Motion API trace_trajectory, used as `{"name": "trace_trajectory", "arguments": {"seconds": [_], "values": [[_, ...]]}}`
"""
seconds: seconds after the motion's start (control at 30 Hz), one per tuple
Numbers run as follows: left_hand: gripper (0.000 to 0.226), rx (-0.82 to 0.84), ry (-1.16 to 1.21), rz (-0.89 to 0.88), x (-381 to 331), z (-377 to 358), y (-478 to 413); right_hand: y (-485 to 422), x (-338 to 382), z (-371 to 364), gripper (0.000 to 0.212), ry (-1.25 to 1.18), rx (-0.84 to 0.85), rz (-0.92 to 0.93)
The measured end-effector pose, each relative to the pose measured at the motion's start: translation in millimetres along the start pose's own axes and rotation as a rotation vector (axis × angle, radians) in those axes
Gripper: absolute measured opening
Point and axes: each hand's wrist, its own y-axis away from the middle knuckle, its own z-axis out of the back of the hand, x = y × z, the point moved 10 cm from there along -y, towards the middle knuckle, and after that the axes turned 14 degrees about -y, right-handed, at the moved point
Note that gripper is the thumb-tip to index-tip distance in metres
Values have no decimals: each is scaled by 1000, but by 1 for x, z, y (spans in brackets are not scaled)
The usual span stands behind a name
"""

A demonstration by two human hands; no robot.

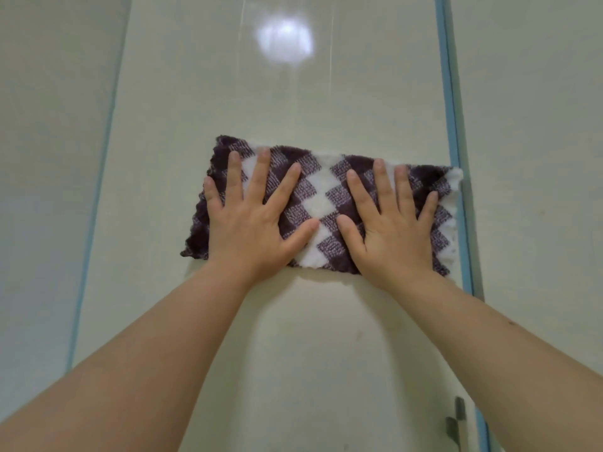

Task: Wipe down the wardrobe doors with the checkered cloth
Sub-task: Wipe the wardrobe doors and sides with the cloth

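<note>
Both hands are flat with fingers spread, palms pushing the checkered cloth against the wardrobe door, not gripping anything. The left hand covers the cloth's left half, the right hand its right half, thumbs nearly meeting in the middle. The cloth's far right end reaches the blue door edge strip. A dark handle sits low, below the right forearm.

Free door surface above; handle lower right
</note>
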Motion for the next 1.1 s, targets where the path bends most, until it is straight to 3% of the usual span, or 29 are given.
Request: {"name": "trace_trajectory", "arguments": {"seconds": [0.5,1.1], "values": [[77,-15,-4,59,151,-13,34,-11,152,-51,65,-14,2,171],[76,31,-39,22,123,-18,85,41,137,-50,61,-46,-111,244]]}}
